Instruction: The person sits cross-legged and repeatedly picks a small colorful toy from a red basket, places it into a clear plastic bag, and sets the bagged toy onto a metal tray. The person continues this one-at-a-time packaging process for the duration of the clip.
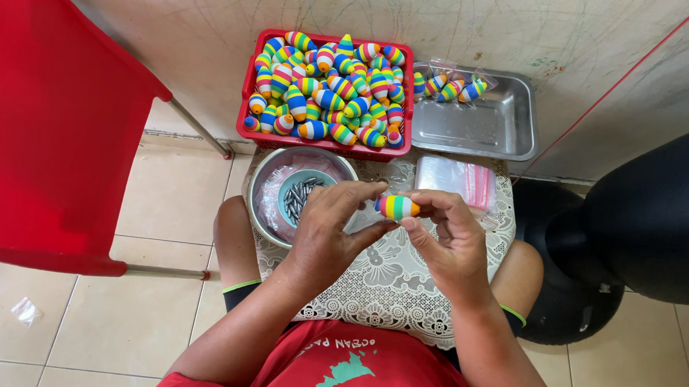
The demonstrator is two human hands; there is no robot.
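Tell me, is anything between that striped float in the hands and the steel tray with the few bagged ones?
Nothing visible. Both the left hand and right hand hold the striped float; only flat clear bags lie below the path to the steel tray.

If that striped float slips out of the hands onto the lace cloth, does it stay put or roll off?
The striped float, pinched between left hand and right hand, looks rounded and tapered, so it would probably roll in a curve. The textured lace cloth might slow it. It seems light.
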